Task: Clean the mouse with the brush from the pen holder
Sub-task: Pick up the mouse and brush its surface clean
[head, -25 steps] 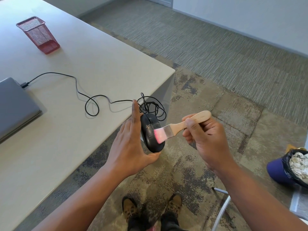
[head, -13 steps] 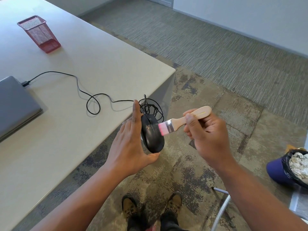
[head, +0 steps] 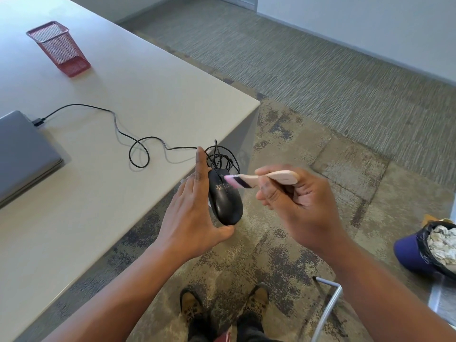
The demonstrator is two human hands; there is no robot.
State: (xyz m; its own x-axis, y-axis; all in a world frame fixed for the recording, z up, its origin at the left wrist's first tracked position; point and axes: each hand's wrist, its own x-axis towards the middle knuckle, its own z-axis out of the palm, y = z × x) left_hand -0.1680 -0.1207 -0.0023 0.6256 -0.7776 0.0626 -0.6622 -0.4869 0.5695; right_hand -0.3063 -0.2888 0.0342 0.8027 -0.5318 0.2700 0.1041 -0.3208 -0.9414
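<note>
Broadly, a pale, smooth table point(head: 103, 183) fills the left of the view, and patchy carpet runs off to the right. At the table's left edge lies a closed grey laptop point(head: 22, 154), and far back on the left stands a red wire-mesh pen holder point(head: 59, 49), tapered and apparently empty. A thin black cable point(head: 138, 150) loops from the laptop to the table's near right corner, where it bunches in coils.

Just off that corner the left hand point(head: 191, 218) holds the black mouse point(head: 225, 198) in the air. Its fingers are straight and pressed together along the mouse's left side, with the thumb hooked under the near end. The mouse is a glossy, rounded oval, its long axis running far to near, top face turned right.

That face meets the brush point(head: 256, 180), which comes in from the right, roughly crosswise to the mouse. The right hand point(head: 296, 206) pinches its flat wooden handle between thumb and curled fingers. The soft pink bristles point(head: 230, 181) are blurred, but seem to touch the far half near the buttons; the near half probably awaits brushing, so the right hand is the one to travel
</note>
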